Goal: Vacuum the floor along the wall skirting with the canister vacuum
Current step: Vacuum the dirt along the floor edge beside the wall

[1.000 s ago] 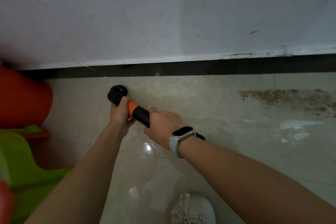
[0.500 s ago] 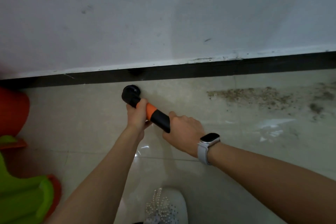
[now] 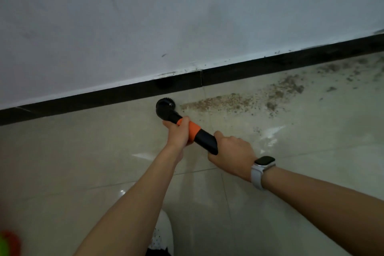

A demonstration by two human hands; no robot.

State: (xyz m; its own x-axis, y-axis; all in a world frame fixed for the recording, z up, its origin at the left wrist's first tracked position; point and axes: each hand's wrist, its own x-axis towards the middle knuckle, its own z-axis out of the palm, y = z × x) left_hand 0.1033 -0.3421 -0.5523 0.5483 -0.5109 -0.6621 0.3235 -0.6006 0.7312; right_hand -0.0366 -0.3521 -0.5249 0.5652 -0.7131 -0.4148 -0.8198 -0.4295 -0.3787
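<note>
Head view: both hands, left (image 3: 179, 134) and right (image 3: 230, 154), grip clenched on unlabelled vacuum wand (image 3: 188, 127) beside skirting (image 3: 124, 93).

No text, label, brand, number or sign can be read anywhere in the head view. The dark rectangular face of the white-strapped wrist watch (image 3: 264, 161) shows nothing legible, and the black vacuum nozzle tube with its orange band (image 3: 188, 126) bears no marking that can be made out.
</note>
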